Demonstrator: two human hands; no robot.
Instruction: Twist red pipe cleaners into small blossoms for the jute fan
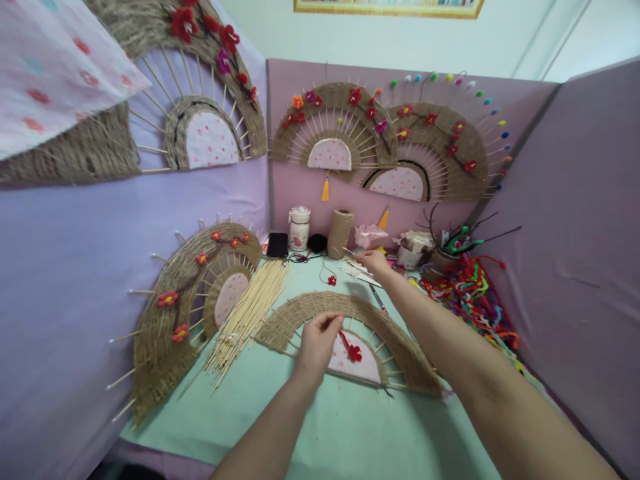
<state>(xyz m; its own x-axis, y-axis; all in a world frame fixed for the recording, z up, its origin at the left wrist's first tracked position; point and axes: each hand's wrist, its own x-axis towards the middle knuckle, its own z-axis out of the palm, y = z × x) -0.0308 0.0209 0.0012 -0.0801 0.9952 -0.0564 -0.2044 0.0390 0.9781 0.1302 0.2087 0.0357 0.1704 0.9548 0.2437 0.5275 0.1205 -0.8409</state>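
Observation:
My left hand (317,345) is closed in a pinch on the stem of a red pipe-cleaner flower (355,353). The flower hangs over the pink dotted half-circle of a twine-woven fan (320,305) lying on the table. Stretched towards the back, my right hand (373,261) has its fingers pressed together on a thin pale stick-like thing (349,251), too small to name surely. Left of that hand stands a spool of twine (340,233). A second red flower (332,281) with a looped stem lies on the table in front of the spool.
Bamboo sticks (250,313) lie left of the fan, beside another decorated fan (167,327). At the back stand a white bottle (299,230) and a black phone (277,245). A heap of colourful pipe cleaners (480,300) lies right. A pen (379,299) rests behind the fan.

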